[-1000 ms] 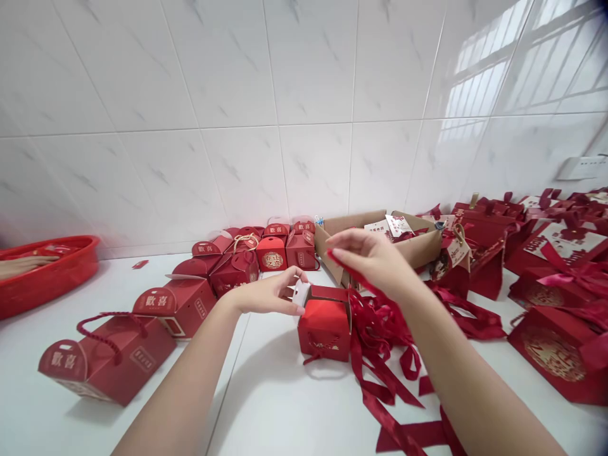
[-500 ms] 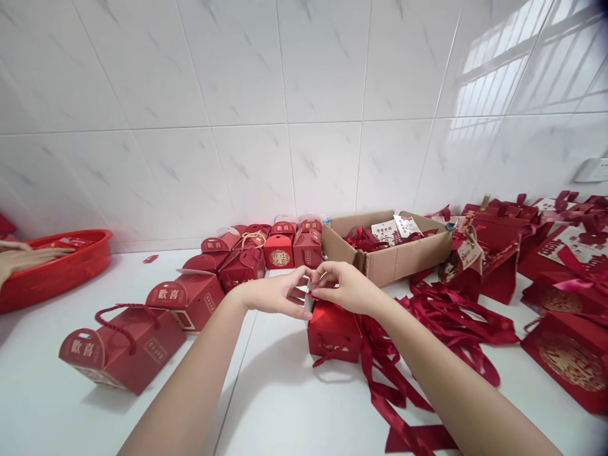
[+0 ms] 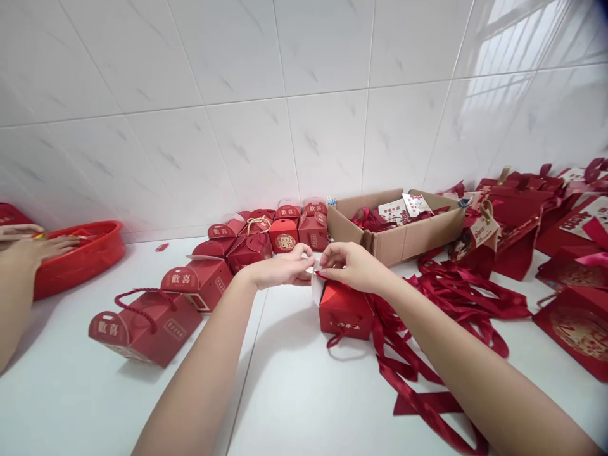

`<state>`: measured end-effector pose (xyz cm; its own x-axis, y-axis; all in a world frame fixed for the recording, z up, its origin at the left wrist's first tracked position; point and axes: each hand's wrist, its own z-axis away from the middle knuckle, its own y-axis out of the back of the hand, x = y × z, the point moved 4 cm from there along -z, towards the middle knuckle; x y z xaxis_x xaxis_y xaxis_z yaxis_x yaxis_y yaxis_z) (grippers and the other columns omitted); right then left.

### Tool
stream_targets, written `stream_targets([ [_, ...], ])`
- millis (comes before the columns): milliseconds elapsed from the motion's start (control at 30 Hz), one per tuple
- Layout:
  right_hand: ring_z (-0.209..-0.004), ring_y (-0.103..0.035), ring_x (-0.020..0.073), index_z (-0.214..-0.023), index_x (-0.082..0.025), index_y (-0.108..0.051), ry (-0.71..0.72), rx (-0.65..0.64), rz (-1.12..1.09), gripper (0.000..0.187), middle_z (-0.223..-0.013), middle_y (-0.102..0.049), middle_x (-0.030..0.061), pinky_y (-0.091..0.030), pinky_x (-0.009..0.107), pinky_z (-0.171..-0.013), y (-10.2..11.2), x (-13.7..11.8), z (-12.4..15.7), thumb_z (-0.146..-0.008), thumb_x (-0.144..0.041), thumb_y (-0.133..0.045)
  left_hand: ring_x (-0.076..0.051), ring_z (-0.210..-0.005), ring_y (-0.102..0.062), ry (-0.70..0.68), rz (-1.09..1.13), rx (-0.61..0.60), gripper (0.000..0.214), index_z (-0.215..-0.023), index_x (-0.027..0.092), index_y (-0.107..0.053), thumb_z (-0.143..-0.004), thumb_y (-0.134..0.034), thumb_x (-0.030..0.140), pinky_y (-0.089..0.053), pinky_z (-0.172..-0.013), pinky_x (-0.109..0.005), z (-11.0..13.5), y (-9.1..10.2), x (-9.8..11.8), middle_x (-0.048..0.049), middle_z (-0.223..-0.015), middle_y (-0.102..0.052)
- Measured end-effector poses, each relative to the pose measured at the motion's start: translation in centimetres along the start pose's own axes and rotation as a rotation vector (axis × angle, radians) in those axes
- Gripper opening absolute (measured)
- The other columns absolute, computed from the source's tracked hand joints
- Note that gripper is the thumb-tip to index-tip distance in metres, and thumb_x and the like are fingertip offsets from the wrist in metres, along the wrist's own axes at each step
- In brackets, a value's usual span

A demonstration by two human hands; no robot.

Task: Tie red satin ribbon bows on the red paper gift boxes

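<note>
A small red gift box (image 3: 346, 310) stands on the white table (image 3: 294, 392) in the middle, with a white inner flap raised at its top left. My left hand (image 3: 285, 267) and my right hand (image 3: 349, 266) meet over the top of this box, fingers pinched on its flaps. A dark red ribbon (image 3: 408, 373) trails from the box to the right and lies in loops on the table.
Several red handled boxes (image 3: 147, 323) sit left and behind. A cardboard carton (image 3: 403, 237) with ribbons and cards stands behind the box. Red gift bags (image 3: 570, 316) fill the right. Another person's hand (image 3: 33, 247) rests at a red basin (image 3: 80, 256) far left.
My right hand dropped from a raised position holding ribbon down to the box top, joining my left hand. The view shifted slightly, and another person's arm came into sight on the left.
</note>
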<state>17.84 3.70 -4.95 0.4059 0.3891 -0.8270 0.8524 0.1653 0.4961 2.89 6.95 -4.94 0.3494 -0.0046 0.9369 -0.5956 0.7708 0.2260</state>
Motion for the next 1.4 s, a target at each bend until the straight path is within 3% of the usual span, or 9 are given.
stream_targets([
  [267,-0.076,-0.063,0.0157,-0.076,-0.019,-0.060,-0.007,0.038,0.064,0.005,-0.081,-0.068,0.0026,-0.047,0.027,-0.067,0.1,-0.3,0.1,-0.074,-0.024,-0.062,-0.019,-0.104,-0.054,0.005,-0.087,-0.031,0.024,-0.088,0.017,-0.054,-0.081,-0.058,0.039,-0.043,-0.096,-0.038,-0.2,-0.1,0.2,-0.0044,-0.104,-0.053],
  [567,-0.074,-0.065,0.0145,-0.076,-0.018,-0.058,0.009,0.011,0.046,0.006,-0.076,-0.069,0.0018,-0.047,0.025,-0.068,-0.2,0.0,-0.1,-0.074,-0.023,-0.061,-0.017,-0.086,-0.055,-0.047,-0.362,0.000,0.015,-0.089,0.021,-0.058,-0.081,-0.051,0.032,-0.044,-0.080,-0.032,-0.2,-0.3,0.7,-0.0018,-0.089,-0.060],
  [633,-0.078,-0.064,0.0146,-0.078,-0.018,-0.060,0.027,0.012,0.076,0.008,-0.081,-0.069,0.0024,-0.047,0.025,-0.071,0.3,-0.5,-0.1,-0.076,-0.026,-0.060,-0.016,-0.080,-0.055,-0.079,-0.337,0.079,0.009,-0.079,0.019,-0.057,-0.078,-0.052,0.027,-0.043,-0.075,-0.029,-0.2,-0.2,1.1,-0.0008,-0.081,-0.059],
  [767,-0.090,-0.062,0.0175,-0.090,-0.019,-0.064,-0.020,0.056,0.381,0.016,-0.096,-0.069,0.0045,-0.045,0.028,-0.077,3.8,-2.3,1.9,-0.081,-0.023,-0.052,-0.014,-0.071,-0.056,-0.302,-0.097,0.471,0.010,-0.070,0.017,-0.054,-0.077,-0.054,0.024,-0.042,-0.070,-0.027,1.2,1.0,3.8,-0.0004,-0.070,-0.057],
  [867,-0.088,-0.063,0.0231,-0.093,-0.021,-0.066,-0.163,-0.056,0.803,0.029,-0.093,-0.069,0.0054,-0.043,0.032,-0.073,6.6,-3.2,4.7,-0.070,-0.009,-0.053,-0.010,-0.064,-0.052,-0.495,0.099,0.673,0.009,-0.067,0.015,-0.055,-0.074,-0.058,0.020,-0.041,-0.062,-0.023,3.0,2.0,6.6,0.0004,-0.066,-0.053],
  [933,-0.084,-0.063,0.0244,-0.097,-0.023,-0.066,-0.286,-0.137,0.875,0.034,-0.091,-0.069,0.0054,-0.042,0.030,-0.065,7.6,-3.2,6.0,-0.067,-0.012,-0.056,-0.009,-0.059,-0.050,-0.558,0.149,0.745,0.009,-0.065,0.015,-0.056,-0.073,-0.059,0.017,-0.039,-0.055,-0.021,4.2,2.4,8.2,0.0005,-0.063,-0.051],
  [1100,-0.071,-0.062,0.0233,-0.087,-0.021,-0.065,-0.362,-0.299,0.842,0.030,-0.080,-0.067,0.0051,-0.038,0.028,-0.050,6.2,-2.5,5.2,-0.061,-0.036,-0.067,-0.012,-0.053,-0.053,-0.638,0.149,0.860,0.009,-0.066,0.017,-0.057,-0.074,-0.057,0.018,-0.041,-0.046,-0.026,7.1,2.9,9.9,-0.0060,-0.078,-0.065],
  [1233,-0.050,-0.053,0.0166,-0.061,-0.019,-0.050,-0.390,-0.406,0.873,0.010,-0.060,-0.058,0.0026,-0.028,0.026,-0.040,4.5,-1.2,3.6,-0.062,-0.025,-0.058,-0.019,-0.062,-0.060,-0.718,0.059,0.935,0.009,-0.068,0.026,-0.059,-0.077,-0.057,0.025,-0.051,-0.051,-0.035,9.3,2.7,9.7,-0.0045,-0.083,-0.069],
  [1400,-0.049,-0.048,0.0137,-0.058,-0.019,-0.042,-0.359,-0.366,0.797,0.013,-0.057,-0.054,0.0010,-0.029,0.026,-0.044,5.3,-0.6,3.8,-0.070,-0.022,-0.047,-0.023,-0.082,-0.065,-0.899,0.042,1.061,0.007,-0.071,0.030,-0.059,-0.077,-0.059,0.028,-0.058,-0.063,-0.041,11.4,2.4,9.9,-0.0010,-0.075,-0.065],
])
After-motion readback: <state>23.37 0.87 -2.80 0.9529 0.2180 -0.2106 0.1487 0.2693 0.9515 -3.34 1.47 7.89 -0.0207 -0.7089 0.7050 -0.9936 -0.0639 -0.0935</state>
